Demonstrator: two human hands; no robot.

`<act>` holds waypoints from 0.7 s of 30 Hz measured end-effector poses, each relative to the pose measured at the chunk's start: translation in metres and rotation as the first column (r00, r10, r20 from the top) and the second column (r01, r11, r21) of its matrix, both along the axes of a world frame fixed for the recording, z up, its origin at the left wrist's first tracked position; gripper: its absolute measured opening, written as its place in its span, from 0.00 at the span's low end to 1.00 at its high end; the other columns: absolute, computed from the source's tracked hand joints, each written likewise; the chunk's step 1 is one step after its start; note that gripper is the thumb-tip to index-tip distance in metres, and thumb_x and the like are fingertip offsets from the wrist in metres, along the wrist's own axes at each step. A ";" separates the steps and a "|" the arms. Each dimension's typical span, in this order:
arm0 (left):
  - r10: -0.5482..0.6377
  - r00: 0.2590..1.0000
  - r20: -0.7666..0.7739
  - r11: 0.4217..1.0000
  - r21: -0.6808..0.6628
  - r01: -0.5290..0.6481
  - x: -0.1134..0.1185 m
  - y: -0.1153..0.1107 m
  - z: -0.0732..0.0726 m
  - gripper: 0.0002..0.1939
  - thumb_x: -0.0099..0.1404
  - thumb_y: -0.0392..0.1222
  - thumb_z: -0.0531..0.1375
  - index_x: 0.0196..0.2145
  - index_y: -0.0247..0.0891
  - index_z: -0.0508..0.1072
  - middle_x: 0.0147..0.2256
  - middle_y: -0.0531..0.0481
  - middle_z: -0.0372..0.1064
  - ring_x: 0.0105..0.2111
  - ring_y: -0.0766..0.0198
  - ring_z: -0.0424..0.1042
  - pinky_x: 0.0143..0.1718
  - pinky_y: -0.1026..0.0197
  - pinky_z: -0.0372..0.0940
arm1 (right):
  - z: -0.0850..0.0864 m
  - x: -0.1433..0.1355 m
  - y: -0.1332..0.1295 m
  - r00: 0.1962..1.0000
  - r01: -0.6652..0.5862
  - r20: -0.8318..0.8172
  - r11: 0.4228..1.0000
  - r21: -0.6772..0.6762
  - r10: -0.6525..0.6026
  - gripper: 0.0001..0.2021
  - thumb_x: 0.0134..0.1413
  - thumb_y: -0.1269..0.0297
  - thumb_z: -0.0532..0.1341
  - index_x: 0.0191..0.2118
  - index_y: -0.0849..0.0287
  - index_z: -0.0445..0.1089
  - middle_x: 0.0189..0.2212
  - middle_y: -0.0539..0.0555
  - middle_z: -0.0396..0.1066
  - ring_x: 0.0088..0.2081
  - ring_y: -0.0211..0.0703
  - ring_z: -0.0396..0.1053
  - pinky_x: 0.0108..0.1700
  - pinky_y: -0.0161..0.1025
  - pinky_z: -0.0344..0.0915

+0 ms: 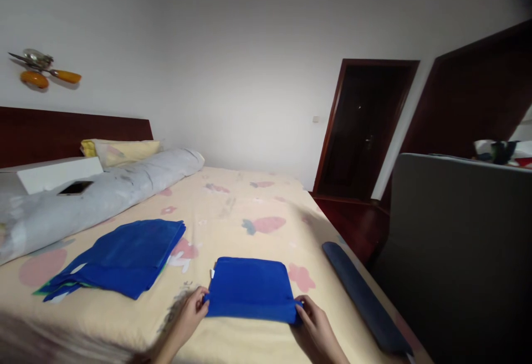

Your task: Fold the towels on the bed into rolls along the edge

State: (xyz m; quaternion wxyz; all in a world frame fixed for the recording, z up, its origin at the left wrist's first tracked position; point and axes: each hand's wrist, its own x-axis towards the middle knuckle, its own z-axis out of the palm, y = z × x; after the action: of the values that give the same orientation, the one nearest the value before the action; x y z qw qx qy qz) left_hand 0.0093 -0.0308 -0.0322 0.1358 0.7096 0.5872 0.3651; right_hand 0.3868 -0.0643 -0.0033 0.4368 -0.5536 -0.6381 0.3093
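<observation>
A blue cloth (251, 286), folded into a rectangle, lies flat on the bed in front of me. My left hand (194, 306) pinches its near left corner, just below a small white tag on the cloth's left edge. At the near right corner, my right hand (311, 315) grips the fabric between thumb and fingers, and a bit of cloth bunches there. To the left lies a loosely spread pile of blue cloths (128, 253), with some green showing along its lower edges. Neither hand touches that pile.
The bed sheet (233, 220) is cream with pink strawberry prints. A long dark blue padded strip (361, 297) lies along the right edge. A grey rolled bundle (137, 186) carries a phone (76, 188) beside a white box (62, 174). A dark panel (457, 242) stands at right.
</observation>
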 end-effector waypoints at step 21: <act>-0.270 0.811 -0.519 0.935 0.060 0.350 0.076 -0.015 -0.012 0.39 0.68 0.35 0.50 0.69 0.54 0.35 0.68 0.55 0.43 0.66 0.58 0.51 0.65 0.48 0.55 | -0.052 -0.046 0.014 0.723 -0.266 0.681 0.864 0.428 -0.115 0.24 0.64 0.61 0.53 0.64 0.47 0.57 0.61 0.55 0.63 0.60 0.51 0.64 0.56 0.46 0.66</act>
State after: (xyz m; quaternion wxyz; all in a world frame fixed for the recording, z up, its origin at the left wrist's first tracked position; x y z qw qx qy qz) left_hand 0.0856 -0.0455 -0.0438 -0.0187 0.8744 0.4486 0.1841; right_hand 0.3409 -0.0506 -0.0553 0.2831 -0.4686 -0.8335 -0.0749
